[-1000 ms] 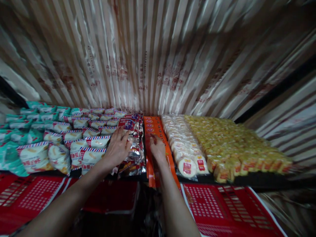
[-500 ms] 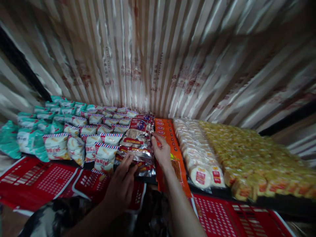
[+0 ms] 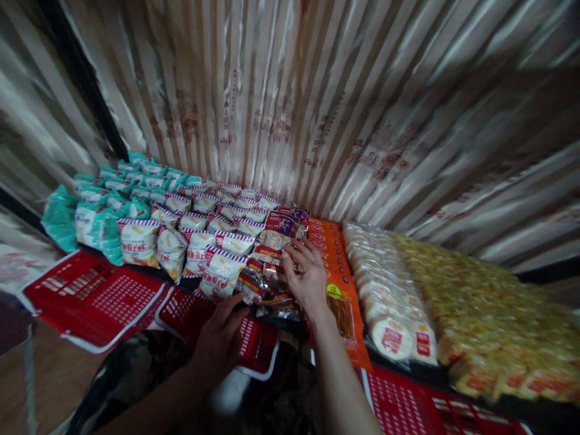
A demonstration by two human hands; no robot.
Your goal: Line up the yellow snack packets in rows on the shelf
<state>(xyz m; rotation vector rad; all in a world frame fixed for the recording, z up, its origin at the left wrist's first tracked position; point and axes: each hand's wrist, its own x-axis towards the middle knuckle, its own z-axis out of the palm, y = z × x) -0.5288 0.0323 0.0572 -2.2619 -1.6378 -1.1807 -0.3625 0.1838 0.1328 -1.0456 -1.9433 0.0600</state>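
Observation:
A pile of dark red snack packets [image 3: 277, 229] with clear windows lies in the middle of the row. My right hand [image 3: 307, 273] rests over its right side, fingers bent and apart, touching the wrapping. Low at the pile's front left, my left hand [image 3: 220, 329] has its fingers stretched toward the packets' near edge; the fingertips are dim, and they seem to touch the wrapping. White snack bags [image 3: 223, 273] with striped tops stand left of the pile. An orange snack packet [image 3: 324, 244] lies flat just right of my right hand.
Teal bags [image 3: 90, 223] fill the far left. Right of the orange packet are wrapped round white cakes [image 3: 392, 338], then rows of yellow-topped packaged pieces [image 3: 480, 314]. Red perforated baskets [image 3: 109, 296] sit along the front. A striped plastic sheet [image 3: 281, 121] hangs behind.
The view has swung, so the goods appear shifted right and tilted. My right hand has moved from the pile's right edge onto the packets; my left hand has drawn down to their near edge.

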